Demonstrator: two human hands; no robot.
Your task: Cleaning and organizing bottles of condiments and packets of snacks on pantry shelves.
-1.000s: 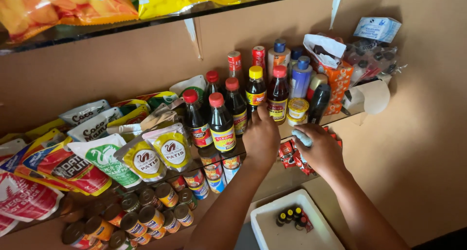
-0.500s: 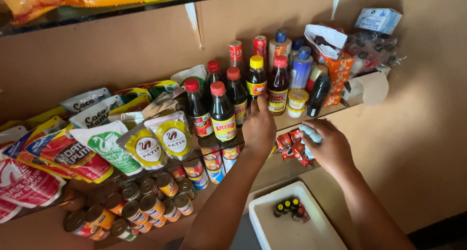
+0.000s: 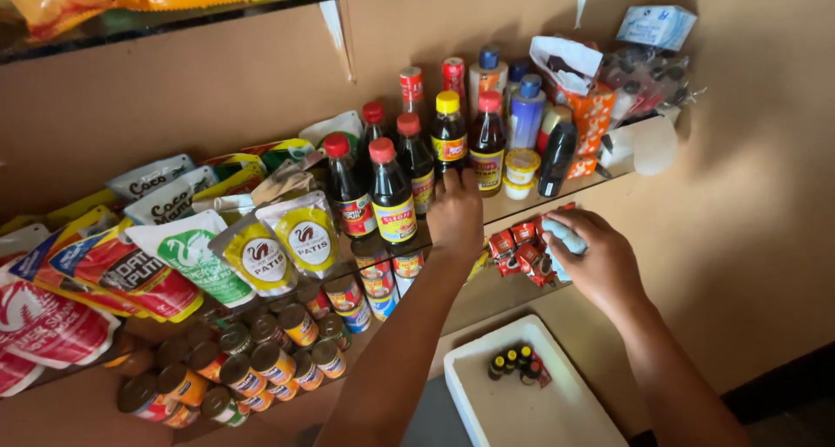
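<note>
**Ana:** Head view first: where are the two hands?

**Ben:** Left hand (image 3: 455, 214) is up at the front edge of the glass shelf (image 3: 557, 195), fingers curled, fingertips touching the base of a dark sauce bottle with a red cap (image 3: 486, 143). Whether it actually grips that bottle I cannot tell; the back of the hand hides the fingers.

**Ana:** And the other?

**Ben:** Right hand (image 3: 600, 260) sits lower and to the right, closed around a pale blue cloth (image 3: 564, 236) that pokes out between thumb and fingers. The cloth lies against a cluster of small red sachets (image 3: 520, 249) just under the shelf edge.

**Ana:** What stands around the left hand?

**Ben:** More dark bottles: one with a yellow cap (image 3: 449, 136) just left of the red-capped one, and two larger red-capped ones (image 3: 391, 190) further left. A small yellow-lidded jar (image 3: 522, 167) and a black bottle (image 3: 557, 158) stand to the right.

**Ana:** Further out?

**Ben:** Stand-up sauce pouches (image 3: 261, 251) lean along the shelf's left part. Below, rows of tin cans (image 3: 261, 360) lie on a lower shelf. Between the forearms, low down, a white tray (image 3: 487, 412) holds a few tiny dark bottles (image 3: 513, 364).
</note>
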